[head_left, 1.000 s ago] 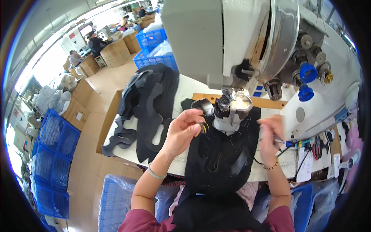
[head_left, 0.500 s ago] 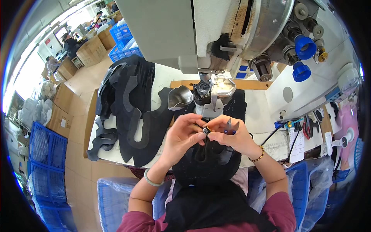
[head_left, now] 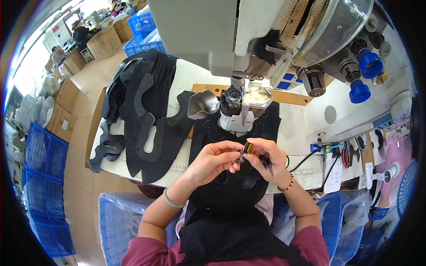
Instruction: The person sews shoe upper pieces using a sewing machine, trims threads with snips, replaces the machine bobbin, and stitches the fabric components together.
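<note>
In front of the sewing machine, my right hand (head_left: 271,160) pinches a small bobbin (head_left: 248,147) with dark thread and a gold-coloured edge. A pair of dark thread snips (head_left: 266,161) is tucked in the same hand's fingers. My left hand (head_left: 214,163) is closed on a small grey metal piece (head_left: 240,156), which looks like a bobbin case, right beside the bobbin. Below both hands, a black stitched fabric piece (head_left: 222,193) drapes from the machine's sewing head (head_left: 237,120) toward my lap.
Stacked black cut pieces (head_left: 146,111) lie on the white table (head_left: 306,166) at the left. Scissors (head_left: 345,155) and a paper tag (head_left: 333,173) are at the right. Blue crates (head_left: 330,221) flank my lap. Above hangs the machine's body (head_left: 191,31).
The bobbin and the metal piece, close together before, are now slightly apart. The snips' blades no longer point upward from my right hand. The whole view has shifted a little.
</note>
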The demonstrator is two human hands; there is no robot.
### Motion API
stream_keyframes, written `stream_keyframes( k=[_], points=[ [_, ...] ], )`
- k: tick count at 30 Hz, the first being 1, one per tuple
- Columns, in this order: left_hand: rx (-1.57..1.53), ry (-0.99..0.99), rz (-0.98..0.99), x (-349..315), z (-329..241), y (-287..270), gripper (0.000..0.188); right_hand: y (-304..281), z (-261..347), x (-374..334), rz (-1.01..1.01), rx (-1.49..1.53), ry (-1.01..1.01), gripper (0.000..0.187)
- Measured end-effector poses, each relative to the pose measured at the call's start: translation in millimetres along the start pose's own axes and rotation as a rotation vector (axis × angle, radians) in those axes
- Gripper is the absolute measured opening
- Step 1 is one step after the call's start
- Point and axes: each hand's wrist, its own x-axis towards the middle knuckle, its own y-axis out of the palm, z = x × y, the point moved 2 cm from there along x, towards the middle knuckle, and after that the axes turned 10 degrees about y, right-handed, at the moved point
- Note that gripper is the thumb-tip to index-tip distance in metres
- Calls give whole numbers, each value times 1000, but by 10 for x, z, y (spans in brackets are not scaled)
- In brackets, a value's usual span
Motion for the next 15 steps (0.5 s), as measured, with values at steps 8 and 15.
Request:
stream_keyframes(
  k=[8, 15],
  points=[
    [475, 114, -193, -73, -25, 106, 20, -46, -157, -36, -348, -66, 59, 39],
    [600, 211, -279, -151, 20, -27, 18, -55, -98, -47, -332, -53, 50, 41]
  ],
)
